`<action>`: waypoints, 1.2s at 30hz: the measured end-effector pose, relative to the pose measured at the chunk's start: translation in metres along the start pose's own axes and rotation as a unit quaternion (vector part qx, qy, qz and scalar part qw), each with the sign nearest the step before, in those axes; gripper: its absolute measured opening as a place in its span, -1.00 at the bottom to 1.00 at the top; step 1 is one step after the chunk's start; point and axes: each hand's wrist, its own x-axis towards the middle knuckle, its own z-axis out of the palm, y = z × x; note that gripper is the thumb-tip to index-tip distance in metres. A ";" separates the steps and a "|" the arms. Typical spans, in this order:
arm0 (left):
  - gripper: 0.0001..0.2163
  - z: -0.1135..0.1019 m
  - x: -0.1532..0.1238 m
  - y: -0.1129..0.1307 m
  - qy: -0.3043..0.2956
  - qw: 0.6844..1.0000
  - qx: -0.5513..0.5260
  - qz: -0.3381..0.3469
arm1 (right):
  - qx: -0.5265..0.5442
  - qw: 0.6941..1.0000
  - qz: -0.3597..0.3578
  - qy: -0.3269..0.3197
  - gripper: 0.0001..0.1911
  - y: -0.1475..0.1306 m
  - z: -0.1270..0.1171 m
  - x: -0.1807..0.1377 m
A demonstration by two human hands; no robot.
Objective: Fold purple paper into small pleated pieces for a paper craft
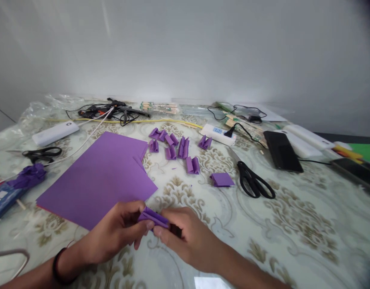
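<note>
A small folded piece of purple paper [154,218] is held between both hands above the front of the table. My left hand [118,228] pinches its left end, thumb in front and fingers behind. The right end is gripped by my right hand [187,237], with the thumb along the lower edge. Several folded purple pieces [183,147] lie beyond the hands, most standing with their pleats up. One flatter folded piece [222,179] rests apart from them, to the right. Large purple sheets [103,176] are stacked to the left, just past my left hand.
Black-handled scissors [253,180] lie at right, another pair [42,153] at far left. A power strip [217,133], a black phone [282,150] and a white power bank [55,133] are on the patterned table. Glue guns with cables [112,110] lie near the wall.
</note>
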 end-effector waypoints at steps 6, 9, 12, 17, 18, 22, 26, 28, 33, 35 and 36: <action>-0.65 0.001 -0.003 0.005 -0.014 1.000 0.007 0.002 | -0.018 0.999 -0.036 0.005 -0.49 0.004 0.000 -0.001; -0.64 0.001 -0.003 0.000 0.026 1.000 0.015 -0.001 | -0.013 0.999 -0.036 -0.003 -0.54 0.004 0.000 0.000; -0.66 0.000 -0.001 -0.006 0.063 0.998 0.010 0.005 | -0.007 0.999 -0.034 -0.008 -0.56 0.004 -0.001 0.001; -0.66 0.000 0.001 -0.003 0.029 0.999 -0.002 0.024 | -0.014 0.999 -0.045 -0.014 -0.54 0.003 0.000 0.002; -0.66 0.000 0.001 -0.001 0.021 0.999 0.000 0.025 | -0.016 0.999 -0.045 -0.013 -0.53 0.003 0.000 0.002; -0.67 0.000 0.000 -0.002 0.004 1.000 0.022 0.011 | -0.022 0.999 -0.045 -0.017 -0.53 0.002 0.001 0.001; -0.68 -0.001 -0.004 -0.005 -0.011 0.999 0.040 -0.001 | -0.019 0.998 -0.053 -0.013 -0.57 0.003 0.000 0.001; -0.69 -0.001 -0.005 -0.004 -0.014 0.998 0.068 0.006 | -0.018 0.998 -0.057 -0.005 -0.60 0.003 0.000 0.000; -0.75 0.000 -0.005 0.001 -0.038 0.991 0.127 0.036 | 0.041 0.999 -0.016 0.002 -0.66 0.000 0.000 0.000; -0.75 0.001 -0.003 0.002 -0.036 0.993 0.109 0.041 | 0.075 0.997 0.011 0.002 -0.69 -0.001 -0.001 -0.001; -0.74 0.001 -0.002 0.002 -0.028 0.994 0.094 0.041 | 0.088 0.996 0.022 0.001 -0.70 0.000 -0.001 -0.001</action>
